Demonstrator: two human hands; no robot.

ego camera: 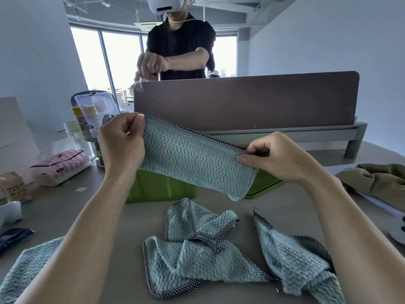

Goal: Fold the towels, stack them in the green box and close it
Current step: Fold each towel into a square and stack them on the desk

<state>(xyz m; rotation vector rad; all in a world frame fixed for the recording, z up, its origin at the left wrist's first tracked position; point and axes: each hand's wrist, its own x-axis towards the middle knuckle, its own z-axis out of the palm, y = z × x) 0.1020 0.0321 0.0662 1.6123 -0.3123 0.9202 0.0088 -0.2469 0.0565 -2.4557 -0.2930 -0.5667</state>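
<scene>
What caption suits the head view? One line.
Left hand and right hand hold a folded towel near the green box; crumpled towels lie on the table.

Your single head camera looks forward and down over the table [285, 205], close behind your left hand [121, 141] and right hand [276, 156], its wide angle reaching the far divider [252, 102].

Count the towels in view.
4 towels: held towel between left hand and right hand; middle towel crumpled; right towel beside it; left towel under the forearm. The middle heap may hide another.
</scene>
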